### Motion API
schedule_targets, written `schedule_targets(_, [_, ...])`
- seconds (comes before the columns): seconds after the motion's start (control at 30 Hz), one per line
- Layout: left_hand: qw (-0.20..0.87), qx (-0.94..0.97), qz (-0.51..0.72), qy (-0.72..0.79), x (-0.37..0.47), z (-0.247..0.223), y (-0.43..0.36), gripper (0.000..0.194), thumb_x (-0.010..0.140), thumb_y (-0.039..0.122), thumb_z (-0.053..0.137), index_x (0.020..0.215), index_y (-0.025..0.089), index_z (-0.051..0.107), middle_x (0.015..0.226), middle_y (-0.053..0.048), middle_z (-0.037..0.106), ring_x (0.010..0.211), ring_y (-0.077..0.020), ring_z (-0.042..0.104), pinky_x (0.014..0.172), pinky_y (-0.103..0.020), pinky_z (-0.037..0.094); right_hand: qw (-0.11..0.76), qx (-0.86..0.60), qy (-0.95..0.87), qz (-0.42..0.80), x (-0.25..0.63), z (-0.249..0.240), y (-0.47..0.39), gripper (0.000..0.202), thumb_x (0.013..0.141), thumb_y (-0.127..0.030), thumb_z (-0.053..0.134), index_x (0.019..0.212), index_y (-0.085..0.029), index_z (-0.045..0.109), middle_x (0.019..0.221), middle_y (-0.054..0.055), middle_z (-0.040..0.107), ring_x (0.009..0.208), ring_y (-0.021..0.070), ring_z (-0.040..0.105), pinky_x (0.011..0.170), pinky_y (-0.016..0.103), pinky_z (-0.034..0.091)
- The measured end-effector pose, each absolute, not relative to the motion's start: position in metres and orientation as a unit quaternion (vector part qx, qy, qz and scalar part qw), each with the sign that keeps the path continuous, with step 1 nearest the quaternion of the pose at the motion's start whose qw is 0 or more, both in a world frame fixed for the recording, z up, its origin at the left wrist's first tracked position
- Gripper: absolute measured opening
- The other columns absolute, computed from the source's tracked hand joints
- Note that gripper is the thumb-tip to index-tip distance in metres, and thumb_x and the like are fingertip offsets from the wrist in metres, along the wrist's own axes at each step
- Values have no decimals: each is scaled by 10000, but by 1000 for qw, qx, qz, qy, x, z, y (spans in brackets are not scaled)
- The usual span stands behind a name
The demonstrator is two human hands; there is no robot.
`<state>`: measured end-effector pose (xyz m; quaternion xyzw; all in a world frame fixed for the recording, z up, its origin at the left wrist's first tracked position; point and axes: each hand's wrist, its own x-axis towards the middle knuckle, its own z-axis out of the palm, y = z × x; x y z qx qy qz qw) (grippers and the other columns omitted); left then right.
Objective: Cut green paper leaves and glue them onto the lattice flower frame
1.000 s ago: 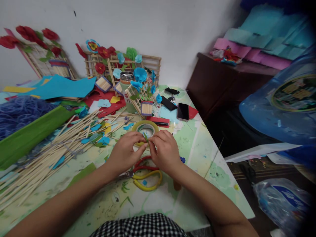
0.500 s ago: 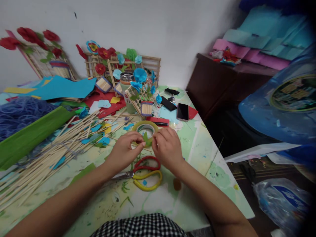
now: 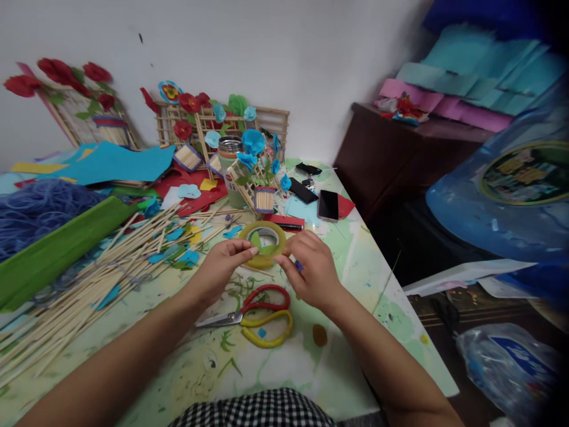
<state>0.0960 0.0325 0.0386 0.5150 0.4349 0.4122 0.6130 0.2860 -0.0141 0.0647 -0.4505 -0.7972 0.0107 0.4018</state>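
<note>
My left hand pinches a small green paper leaf, which stands up in front of a roll of clear yellowish tape. Close by on the right, my right hand has its thumb and fingertips drawn together at the tape's near right rim. Whatever those fingertips grip is too small to name. A little blue thing shows beneath its fingers. Scissors with one red and one yellow handle lie just below both hands, beside thin green paper scraps.
Wooden sticks, a green paper roll and purple string cover the left side. Behind stand a jar, stick racks and paper flowers. A phone lies at the right, near the table's edge.
My hands have moved slightly apart. The leaf has shifted left with my left hand, and my right hand has turned, its thumb now showing. The camera view has tilted slightly.
</note>
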Motion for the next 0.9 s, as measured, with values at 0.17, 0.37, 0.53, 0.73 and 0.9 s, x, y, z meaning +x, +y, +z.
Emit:
schedule_targets(0.17, [653,450,429,432,86,39,39,270,597,344,818,691,150,656,648,7,620,613,-109,543,619,-230,431,300,-600,-742,-10,314,46,-28,321,862,-332,578,1119,-140,570,1091,144,627,1045,294,535,899,445,440])
schedule_targets(0.37, [691,402,437,411,77,31,45,267,585,238,839,766,143,666,705,8,645,648,-93,584,646,-205,475,138,-715,-685,6,342,-1,-51,458,834,-379,623,1148,-49,578,1111,212,628,1074,340,548,938,454,426])
schedule_targets(0.53, [723,352,445,395,77,33,47,247,581,136,822,734,143,629,665,28,631,608,-65,592,627,-162,491,111,-730,-672,57,331,-10,-51,247,840,-354,603,967,-142,623,940,124,641,944,276,587,810,363,453])
schedule_targets(0.73, [739,308,445,401,77,34,46,245,639,13,730,810,146,615,689,28,627,595,-52,606,623,-137,514,101,-721,-684,36,322,-4,-47,150,816,-299,599,876,-164,577,901,104,617,906,269,571,772,350,438])
schedule_targets(0.9, [743,309,436,402,78,26,47,292,670,15,710,900,153,596,704,22,630,613,-62,620,629,-143,525,195,-735,-648,49,329,10,-53,253,883,-373,476,926,-145,579,885,115,619,859,268,582,767,379,448])
